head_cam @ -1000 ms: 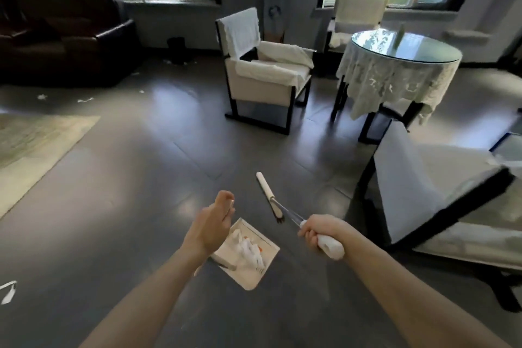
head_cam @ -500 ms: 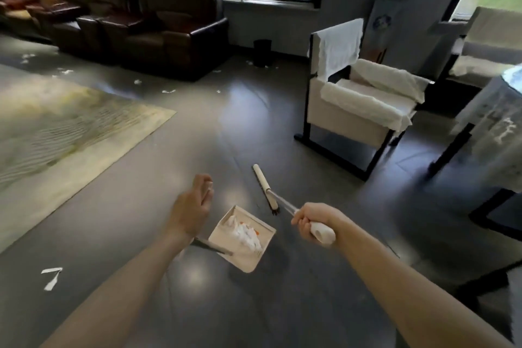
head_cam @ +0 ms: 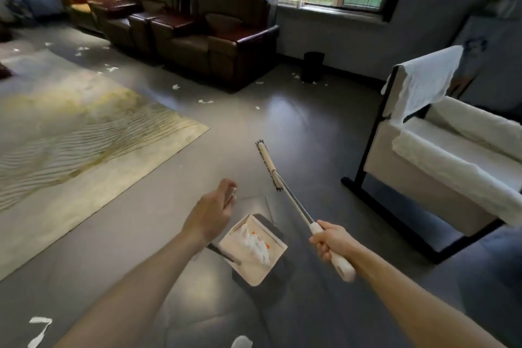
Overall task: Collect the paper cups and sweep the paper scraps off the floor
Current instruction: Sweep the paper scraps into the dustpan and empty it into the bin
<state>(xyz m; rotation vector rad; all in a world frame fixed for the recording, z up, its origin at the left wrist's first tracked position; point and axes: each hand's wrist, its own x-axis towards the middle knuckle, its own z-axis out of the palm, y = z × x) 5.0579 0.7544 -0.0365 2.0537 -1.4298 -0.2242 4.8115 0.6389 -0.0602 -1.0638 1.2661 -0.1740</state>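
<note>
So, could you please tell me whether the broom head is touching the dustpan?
Apart. The head view shows a strip of bare floor between the broom head and the dustpan.

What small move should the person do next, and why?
Probably lower the cream long-handled broom toward the white paper strip at lower left: it lies close, the right hand grips the broom, and the left hand holds the beige dustpan.
</note>
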